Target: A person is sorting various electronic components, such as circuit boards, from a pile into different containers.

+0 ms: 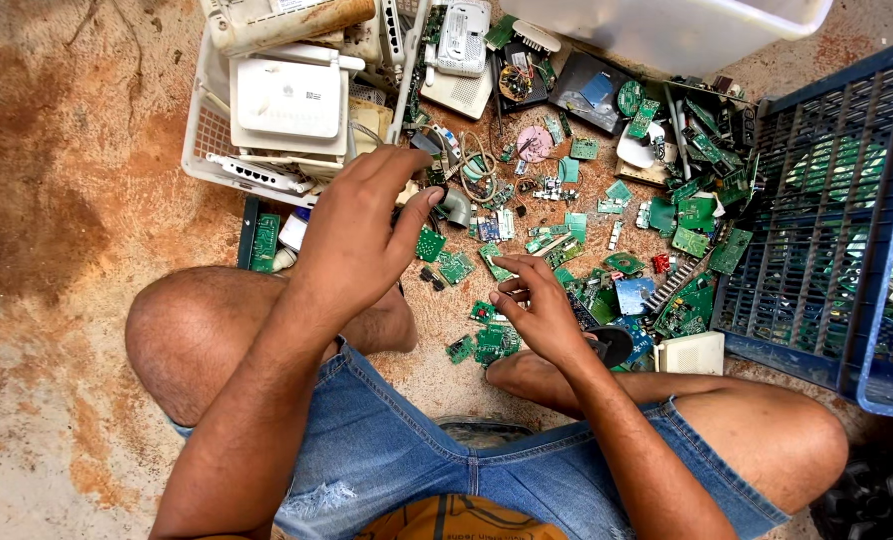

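Circuit-board fragments [487, 345] lie scattered on the dirt floor [57, 200], between the person's knees and the blue crate [827, 230].

Head view: the left hand [357, 235] hovers above the pile on the side away from the blue crate, fingers loosely curled and half open; whether it pinches a small piece cannot be told. The right hand [542, 305], nearer the blue crate, rests fingertips-down on the fragments, fingers bent, nothing visibly gripped. A white basket [207, 150] of router casings [287, 100] stands well apart from the blue crate, beyond the left hand.

Recommended practice, as a judgement: lift each fragment by its edges, one piece at a time, avoiding sharp solder points.
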